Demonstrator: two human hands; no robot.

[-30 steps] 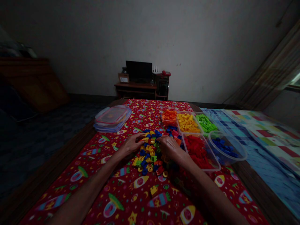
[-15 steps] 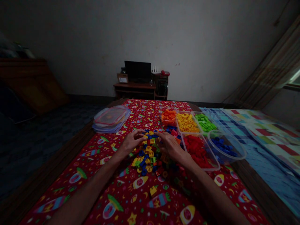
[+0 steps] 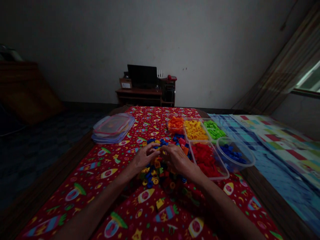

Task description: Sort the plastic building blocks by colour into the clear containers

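My left hand (image 3: 145, 156) is over a mixed pile of small plastic building blocks (image 3: 153, 173), mostly yellow and blue, with some green and red. Its fingers and thumb are curled towards each other. Close beside it, my right hand (image 3: 177, 157) bends its fingers down over the right part of the pile. The fingertips of both hands nearly meet, and whatever is between them is too small and dark to make out. A single yellow block (image 3: 160, 203) lies apart, nearer to me on the red patterned cloth (image 3: 105, 190).
Right of the pile stand clear containers of sorted blocks: orange (image 3: 176, 125), yellow (image 3: 195, 130), green (image 3: 214, 130), red (image 3: 205, 160), and blue in a round tub (image 3: 250, 159). Stacked lids (image 3: 113, 128) lie at the left edge. A bed (image 3: 282, 150) adjoins the right side.
My two hands have come closer together over the pile, the left moving right and the fingers curling more. The whole view has shifted slightly.
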